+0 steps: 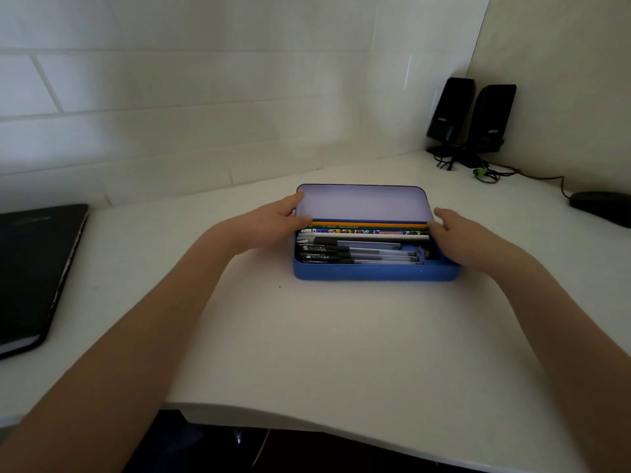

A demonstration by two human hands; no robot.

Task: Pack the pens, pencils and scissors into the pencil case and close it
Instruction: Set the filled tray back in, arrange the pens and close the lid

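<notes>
Two bare forearms reach forward over the white tabletop (307, 336) to a blue pencil case (374, 271) lying open mid-table, pens (355, 252) and pencils (368, 225) packed inside. Scissors cannot be made out. The left hand (273, 220) grips the raised lid's (362, 203) left edge; the right hand (457, 233), fingers fairly straight, touches its right end, fingertips partly hidden.
</notes>
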